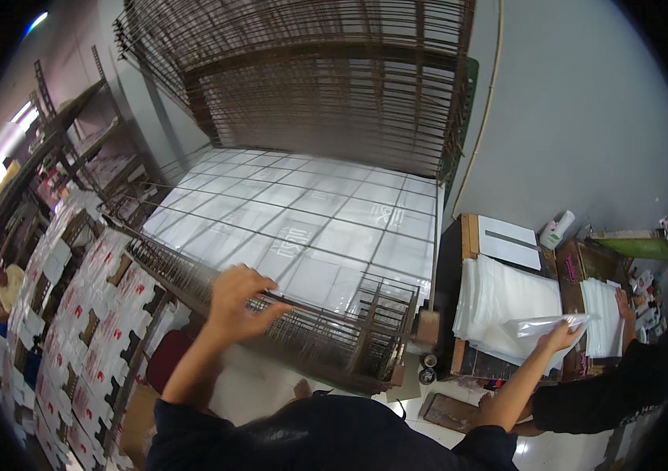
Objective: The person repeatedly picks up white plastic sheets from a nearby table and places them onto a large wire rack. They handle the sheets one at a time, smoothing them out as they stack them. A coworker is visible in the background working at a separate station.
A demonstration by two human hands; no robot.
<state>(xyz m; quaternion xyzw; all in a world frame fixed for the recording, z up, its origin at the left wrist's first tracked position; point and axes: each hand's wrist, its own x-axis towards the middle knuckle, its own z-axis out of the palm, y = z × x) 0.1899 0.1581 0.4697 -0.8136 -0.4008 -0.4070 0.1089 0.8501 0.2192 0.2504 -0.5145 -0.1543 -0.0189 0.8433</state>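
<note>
My left hand [241, 302] is closed at the front rail of a wire drying rack [326, 308], thumb and fingers on either side of it. Under that rack's top wire tier lie white translucent plastic sheets [350, 235] with pale printed marks. Over to the right, my right hand [562, 336] pinches the edge of a clear plastic bag [534, 323], partly lifted and curled. It hangs over a thick stack of similar clear bags [499, 298] on a dark table. The fingertips under the bag's edge are partly hidden.
Raised wire tiers [318, 86] stand at the back. Another person's arm [624, 310] rests on a second stack [601, 314] at the right, beside a green-edged screen frame [636, 245]. A white bottle [558, 228] stands behind. Printed white cartons [106, 314] fill the left.
</note>
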